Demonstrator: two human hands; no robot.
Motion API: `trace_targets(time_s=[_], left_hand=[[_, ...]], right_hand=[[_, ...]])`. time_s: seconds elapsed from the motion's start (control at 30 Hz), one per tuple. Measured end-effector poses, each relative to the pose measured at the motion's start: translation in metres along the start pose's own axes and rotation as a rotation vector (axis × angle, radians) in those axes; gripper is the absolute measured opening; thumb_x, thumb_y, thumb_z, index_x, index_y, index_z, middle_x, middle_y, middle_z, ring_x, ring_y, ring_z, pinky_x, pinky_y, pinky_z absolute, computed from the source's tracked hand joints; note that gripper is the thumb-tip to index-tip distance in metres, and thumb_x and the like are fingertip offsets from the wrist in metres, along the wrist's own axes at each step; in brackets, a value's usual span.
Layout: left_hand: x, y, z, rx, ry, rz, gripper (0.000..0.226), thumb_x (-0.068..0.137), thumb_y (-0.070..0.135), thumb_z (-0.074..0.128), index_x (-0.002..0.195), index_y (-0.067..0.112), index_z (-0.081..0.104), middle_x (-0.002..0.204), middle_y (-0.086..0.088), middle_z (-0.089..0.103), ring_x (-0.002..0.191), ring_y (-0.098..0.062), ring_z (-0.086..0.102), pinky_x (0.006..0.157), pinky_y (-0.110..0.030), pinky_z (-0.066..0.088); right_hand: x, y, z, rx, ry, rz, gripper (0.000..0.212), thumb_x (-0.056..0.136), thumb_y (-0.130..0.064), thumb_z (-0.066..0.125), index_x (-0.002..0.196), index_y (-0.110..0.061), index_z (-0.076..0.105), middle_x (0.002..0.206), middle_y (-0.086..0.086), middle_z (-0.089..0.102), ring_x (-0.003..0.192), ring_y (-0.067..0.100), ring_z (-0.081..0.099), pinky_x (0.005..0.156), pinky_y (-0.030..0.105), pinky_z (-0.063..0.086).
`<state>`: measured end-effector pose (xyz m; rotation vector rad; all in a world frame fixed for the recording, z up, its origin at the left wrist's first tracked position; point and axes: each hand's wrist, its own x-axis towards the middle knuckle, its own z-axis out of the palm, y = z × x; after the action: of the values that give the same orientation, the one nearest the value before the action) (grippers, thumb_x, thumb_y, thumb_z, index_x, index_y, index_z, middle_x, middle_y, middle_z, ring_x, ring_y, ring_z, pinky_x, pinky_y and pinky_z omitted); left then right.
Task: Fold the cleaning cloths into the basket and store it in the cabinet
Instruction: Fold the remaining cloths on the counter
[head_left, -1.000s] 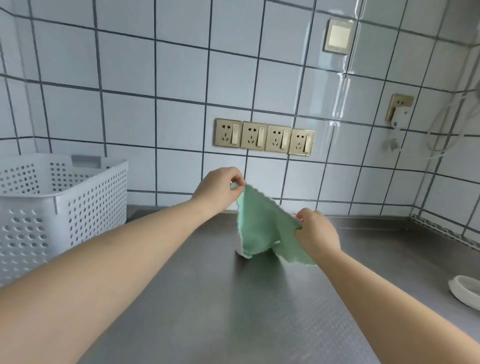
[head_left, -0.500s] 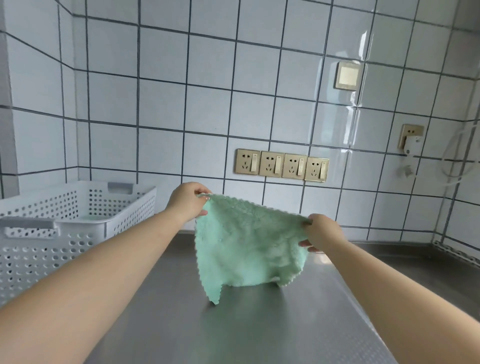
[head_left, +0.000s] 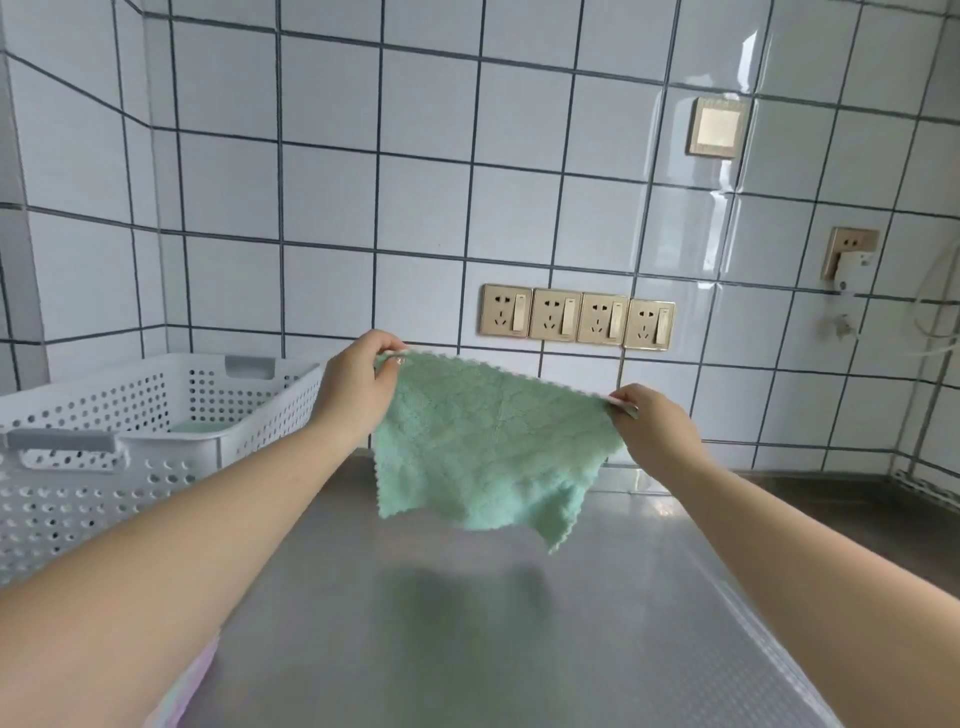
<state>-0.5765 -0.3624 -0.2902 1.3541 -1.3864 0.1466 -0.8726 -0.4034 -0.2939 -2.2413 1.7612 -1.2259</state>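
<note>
While both hands' fingers (head_left: 390, 364) pinch corners, green cloth (head_left: 488, 447) hangs spread

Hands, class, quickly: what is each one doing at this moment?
Left hand: pinches one top corner of the green cloth.
Right hand: pinches the other top corner of it.

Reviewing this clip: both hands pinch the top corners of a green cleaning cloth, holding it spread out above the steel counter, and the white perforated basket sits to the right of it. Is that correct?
Not quite. The head view shows the white perforated basket to the left of the green cleaning cloth, not the right. The rest holds: the left hand and right hand pinch its top corners, holding it spread above the steel counter.
</note>
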Motion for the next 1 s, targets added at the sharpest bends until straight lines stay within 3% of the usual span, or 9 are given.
trace_targets(time_s=[0.07, 0.2, 0.4, 0.47, 0.63, 0.73, 0.83, 0.9, 1.0], left_hand=[[-0.028, -0.004, -0.007, 0.023, -0.066, 0.018, 0.014, 0.094, 0.013, 0.05, 0.101, 0.019, 0.061, 0.099, 0.003, 0.065, 0.076, -0.03, 0.061, 0.071, -0.036, 0.049], [-0.102, -0.02, -0.024, 0.097, -0.233, -0.008, 0.012, 0.093, 0.018, 0.052, 0.101, 0.02, 0.062, 0.097, 0.002, 0.067, 0.083, -0.022, 0.061, 0.078, -0.035, 0.049], [-0.194, -0.033, -0.052, 0.162, -0.607, -0.125, 0.019, 0.091, 0.019, 0.055, 0.084, 0.036, 0.052, 0.073, 0.008, 0.057, 0.057, -0.008, 0.045, 0.062, -0.027, 0.037], [-0.211, -0.03, -0.058, 0.165, -0.695, -0.139, 0.015, 0.093, 0.018, 0.054, 0.087, 0.032, 0.052, 0.074, 0.012, 0.055, 0.056, -0.001, 0.043, 0.058, -0.013, 0.034], [-0.231, -0.02, -0.065, 0.159, -0.731, -0.152, 0.005, 0.093, 0.018, 0.053, 0.092, 0.021, 0.056, 0.086, 0.012, 0.059, 0.068, 0.006, 0.049, 0.059, -0.004, 0.034], [-0.233, -0.021, -0.066, 0.135, -0.756, -0.219, 0.005, 0.09, 0.019, 0.055, 0.093, 0.019, 0.06, 0.095, 0.001, 0.065, 0.078, -0.011, 0.054, 0.062, -0.015, 0.035], [-0.235, -0.025, -0.064, 0.108, -0.774, -0.274, 0.006, 0.089, 0.019, 0.056, 0.094, 0.02, 0.06, 0.091, -0.001, 0.064, 0.071, -0.011, 0.051, 0.06, -0.019, 0.036], [-0.235, -0.028, -0.062, 0.084, -0.761, -0.275, 0.006, 0.091, 0.019, 0.057, 0.096, 0.019, 0.058, 0.088, 0.007, 0.059, 0.068, -0.007, 0.05, 0.058, -0.014, 0.036], [-0.233, -0.035, -0.055, 0.019, -0.731, -0.293, 0.006, 0.091, 0.019, 0.058, 0.092, 0.023, 0.054, 0.085, 0.004, 0.061, 0.069, -0.013, 0.049, 0.063, -0.025, 0.036]], right_hand=[[-0.026, 0.012, 0.001, -0.029, -0.052, 0.007, 0.019, 0.095, -0.021, 0.049, 0.107, -0.015, 0.062, 0.09, 0.002, 0.06, 0.078, 0.023, 0.051, 0.061, 0.028, 0.033], [-0.089, 0.031, 0.009, 0.015, -0.16, 0.022, 0.016, 0.094, -0.019, 0.052, 0.104, -0.018, 0.064, 0.088, 0.0, 0.06, 0.089, 0.025, 0.057, 0.068, 0.028, 0.037], [-0.177, 0.058, 0.016, 0.052, -0.386, 0.059, 0.013, 0.091, -0.023, 0.055, 0.084, -0.033, 0.06, 0.078, -0.005, 0.063, 0.077, 0.019, 0.057, 0.061, 0.024, 0.04], [-0.195, 0.068, 0.015, 0.047, -0.431, 0.082, 0.008, 0.09, -0.027, 0.057, 0.083, -0.031, 0.06, 0.075, -0.004, 0.063, 0.074, 0.02, 0.058, 0.062, 0.025, 0.042], [-0.217, 0.077, 0.006, 0.054, -0.433, 0.116, 0.017, 0.09, -0.025, 0.058, 0.084, -0.01, 0.062, 0.076, 0.01, 0.067, 0.069, 0.023, 0.059, 0.064, 0.034, 0.046], [-0.222, 0.078, 0.003, 0.042, -0.433, 0.124, 0.018, 0.091, -0.028, 0.058, 0.081, -0.013, 0.063, 0.068, 0.003, 0.062, 0.061, 0.015, 0.051, 0.056, 0.026, 0.038], [-0.225, 0.078, 0.002, 0.027, -0.46, 0.121, 0.024, 0.091, -0.032, 0.058, 0.082, -0.01, 0.063, 0.058, -0.005, 0.054, 0.05, 0.007, 0.042, 0.045, 0.015, 0.029], [-0.225, 0.08, 0.003, 0.032, -0.457, 0.136, 0.022, 0.091, -0.031, 0.058, 0.082, -0.012, 0.064, 0.059, -0.005, 0.058, 0.05, 0.007, 0.047, 0.046, 0.013, 0.032], [-0.221, 0.084, 0.009, 0.055, -0.432, 0.183, 0.019, 0.091, -0.03, 0.059, 0.083, -0.014, 0.064, 0.069, 0.0, 0.067, 0.058, 0.012, 0.061, 0.057, 0.024, 0.045]])
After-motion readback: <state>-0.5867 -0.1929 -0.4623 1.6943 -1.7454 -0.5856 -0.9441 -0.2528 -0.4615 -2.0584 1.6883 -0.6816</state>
